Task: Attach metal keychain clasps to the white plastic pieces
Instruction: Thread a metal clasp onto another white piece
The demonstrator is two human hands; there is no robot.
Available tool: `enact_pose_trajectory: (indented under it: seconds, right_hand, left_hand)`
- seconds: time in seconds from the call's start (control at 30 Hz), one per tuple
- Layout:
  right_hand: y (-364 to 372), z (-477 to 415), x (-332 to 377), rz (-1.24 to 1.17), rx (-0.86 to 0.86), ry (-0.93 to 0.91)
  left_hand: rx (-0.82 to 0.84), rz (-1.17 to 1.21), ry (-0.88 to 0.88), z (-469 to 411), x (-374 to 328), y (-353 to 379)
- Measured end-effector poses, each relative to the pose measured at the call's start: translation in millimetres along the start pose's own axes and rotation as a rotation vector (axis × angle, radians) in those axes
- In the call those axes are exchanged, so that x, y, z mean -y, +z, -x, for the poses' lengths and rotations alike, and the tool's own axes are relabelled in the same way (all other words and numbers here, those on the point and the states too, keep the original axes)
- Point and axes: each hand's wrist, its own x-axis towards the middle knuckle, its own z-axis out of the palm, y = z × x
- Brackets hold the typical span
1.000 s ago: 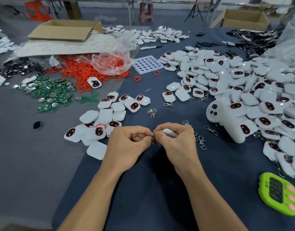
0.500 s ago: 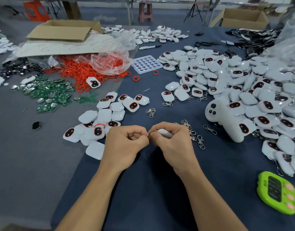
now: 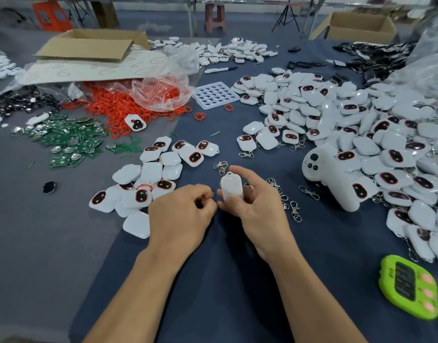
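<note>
The white plastic piece [image 3: 231, 188] is held clear of the worktop [image 3: 237, 280], plain side toward the camera, loop end pointing away. The right hand [image 3: 257, 206] is clamped on it, thumb across the lower face and fingers curled behind. The left hand [image 3: 185, 209] sits just beside it, knuckles up, fingers curled in with tips pressed together close to the piece's lower edge. Whether they pinch a clasp cannot be told, as the spot is too small to read.

Loose metal clasps [image 3: 284, 199] lie on the dark blue cloth just right of the right hand, with another cluster [image 3: 220, 167] just beyond the held piece. A small pile of white pieces [image 3: 148, 184] lies left of the hands, several showing dark, red-rimmed ovals. A large heap of the same pieces [image 3: 361, 134], many with clasps fitted, spreads across the right side. A white controller [image 3: 336, 184] rests against that heap. A green timer [image 3: 408, 288] lies near the right edge. Farther left are red rings [image 3: 119, 107] spilling from a clear bag and green circuit boards [image 3: 64, 139].
</note>
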Motion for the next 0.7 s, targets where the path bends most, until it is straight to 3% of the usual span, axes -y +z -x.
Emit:
enact_pose_trajectory:
  seconds: [0.23, 0.43, 0.7]
  right_hand:
    - [3.1, 3.8, -1.0, 0.092, -0.092, 0.031]
    - [3.3, 7.1, 2.1, 0.171, -0.178, -0.069]
    - [-0.1, 6.3, 0.9, 0.560, -0.135, -0.127]
  left_hand:
    - [0.013, -0.044, 0.046, 0.6, 4.8, 3.4]
    - [0.033, -0.195, 0.142, 1.8, 2.9, 2.4]
    - [0.075, -0.235, 0.215, 0.0, -0.4, -2.4]
